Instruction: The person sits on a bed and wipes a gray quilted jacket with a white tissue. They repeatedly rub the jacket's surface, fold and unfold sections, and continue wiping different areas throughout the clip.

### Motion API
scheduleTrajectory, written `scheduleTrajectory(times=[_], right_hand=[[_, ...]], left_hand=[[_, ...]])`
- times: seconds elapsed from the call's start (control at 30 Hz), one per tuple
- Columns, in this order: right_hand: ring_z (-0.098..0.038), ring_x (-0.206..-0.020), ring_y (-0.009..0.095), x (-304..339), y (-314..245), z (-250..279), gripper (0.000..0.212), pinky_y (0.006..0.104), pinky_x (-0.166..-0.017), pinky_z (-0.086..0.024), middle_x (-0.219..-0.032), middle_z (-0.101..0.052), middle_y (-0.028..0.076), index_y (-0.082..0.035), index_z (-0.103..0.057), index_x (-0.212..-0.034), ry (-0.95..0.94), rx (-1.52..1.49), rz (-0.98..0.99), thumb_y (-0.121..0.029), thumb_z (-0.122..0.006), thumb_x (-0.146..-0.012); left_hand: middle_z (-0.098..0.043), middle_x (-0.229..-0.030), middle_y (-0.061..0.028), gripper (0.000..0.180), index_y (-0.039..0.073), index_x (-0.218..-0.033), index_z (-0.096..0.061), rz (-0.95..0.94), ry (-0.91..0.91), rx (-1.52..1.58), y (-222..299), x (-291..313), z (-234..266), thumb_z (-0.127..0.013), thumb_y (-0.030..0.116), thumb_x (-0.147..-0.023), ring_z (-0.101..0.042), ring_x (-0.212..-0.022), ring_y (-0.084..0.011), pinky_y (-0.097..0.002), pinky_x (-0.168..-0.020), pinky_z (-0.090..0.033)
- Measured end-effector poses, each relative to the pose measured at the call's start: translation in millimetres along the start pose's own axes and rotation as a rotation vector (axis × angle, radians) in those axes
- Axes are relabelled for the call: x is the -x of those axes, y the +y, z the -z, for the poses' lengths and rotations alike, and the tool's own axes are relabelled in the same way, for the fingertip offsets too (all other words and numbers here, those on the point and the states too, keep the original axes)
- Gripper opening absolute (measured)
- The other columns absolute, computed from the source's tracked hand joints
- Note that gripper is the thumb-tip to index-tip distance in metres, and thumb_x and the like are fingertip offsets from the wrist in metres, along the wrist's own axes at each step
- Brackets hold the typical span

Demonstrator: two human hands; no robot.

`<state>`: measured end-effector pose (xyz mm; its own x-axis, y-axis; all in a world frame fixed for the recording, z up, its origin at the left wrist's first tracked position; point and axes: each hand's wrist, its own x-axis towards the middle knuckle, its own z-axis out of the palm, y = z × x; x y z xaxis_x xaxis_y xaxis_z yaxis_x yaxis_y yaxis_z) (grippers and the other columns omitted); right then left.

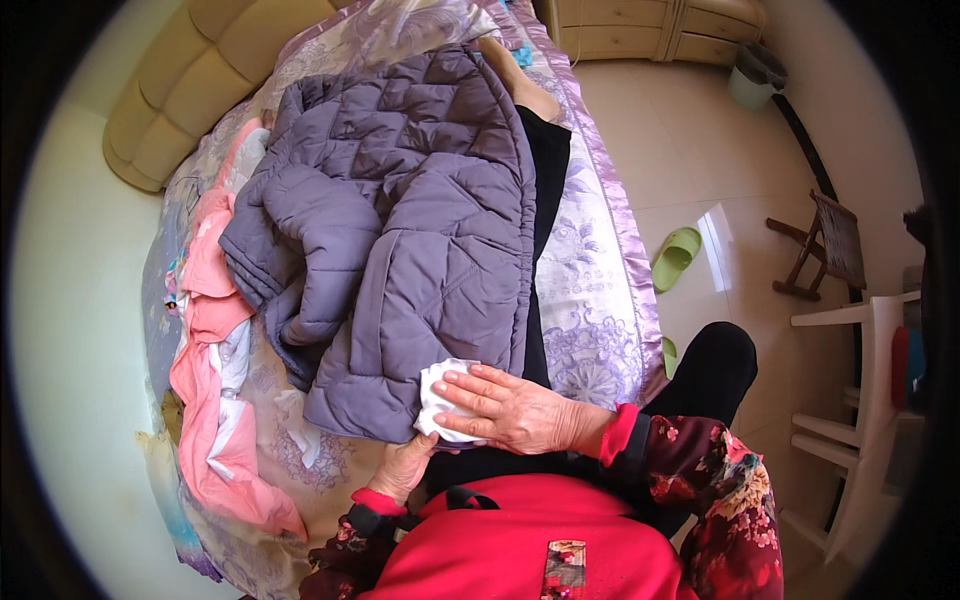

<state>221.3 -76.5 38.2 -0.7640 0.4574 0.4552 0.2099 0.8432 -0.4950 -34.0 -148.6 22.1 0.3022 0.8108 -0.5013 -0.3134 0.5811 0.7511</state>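
Observation:
A grey-purple quilted jacket (pixel 440 250) lies spread over my outstretched leg on the bed. My right hand (pixel 515 410) holds a bunched white cloth (pixel 436 385) against the jacket's near end, its fingers laid fairly straight across the cloth. Beside it, my left hand (pixel 405 468) grips the jacket's near edge, thumb on top and touching the border of the cloth. The other left fingers are mostly hidden beneath the fabric. What lies under the cloth cannot be seen.
Pink and white clothing (pixel 215 400) lies crumpled along the bed's left side, below a padded headboard (pixel 190 85). To the right are a green slipper (pixel 677 258), a wooden folding stool (pixel 825 245), a white plastic chair (pixel 865 440) and a bin (pixel 755 80). Drawers (pixel 620 30) stand at the back.

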Motion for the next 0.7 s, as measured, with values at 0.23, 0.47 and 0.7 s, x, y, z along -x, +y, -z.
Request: scheduleTrajectory(times=[0.23,0.47,0.7], right_hand=[[-0.040,-0.135,0.028,-17,49,21,0.056,0.0431,-0.111,-0.029,-0.149,-0.037,0.014,-0.005,-0.047,-0.136,0.130,0.224,-0.080,-0.021,-0.059,-0.084],[-0.035,-0.137,0.031,-44,58,31,0.052,0.0447,-0.112,-0.028,-0.146,-0.039,0.016,-0.006,-0.048,-0.135,0.288,0.278,-0.290,-0.020,-0.061,-0.087],[-0.033,-0.139,0.031,-47,50,20,0.062,0.0463,-0.113,-0.027,-0.149,-0.035,0.017,-0.008,-0.044,-0.139,0.248,0.237,-0.287,-0.018,-0.065,-0.082]], left_hand=[[-0.051,-0.134,-0.0083,0.058,0.004,-0.138,-0.042,-0.118,0.209,0.167,18,7,11,-0.068,0.019,-0.088,-0.052,-0.120,-0.0276,-0.0476,-0.103,-0.042],[-0.048,-0.140,-0.0092,0.064,0.006,-0.139,-0.041,-0.202,0.210,0.360,52,-5,24,-0.066,0.036,-0.089,-0.047,-0.128,-0.0263,-0.0461,-0.109,-0.037],[-0.052,-0.135,-0.0075,0.061,0.004,-0.137,-0.042,-0.012,0.082,0.000,10,-7,-3,-0.069,0.028,-0.087,-0.054,-0.120,-0.0258,-0.0453,-0.097,-0.048]])
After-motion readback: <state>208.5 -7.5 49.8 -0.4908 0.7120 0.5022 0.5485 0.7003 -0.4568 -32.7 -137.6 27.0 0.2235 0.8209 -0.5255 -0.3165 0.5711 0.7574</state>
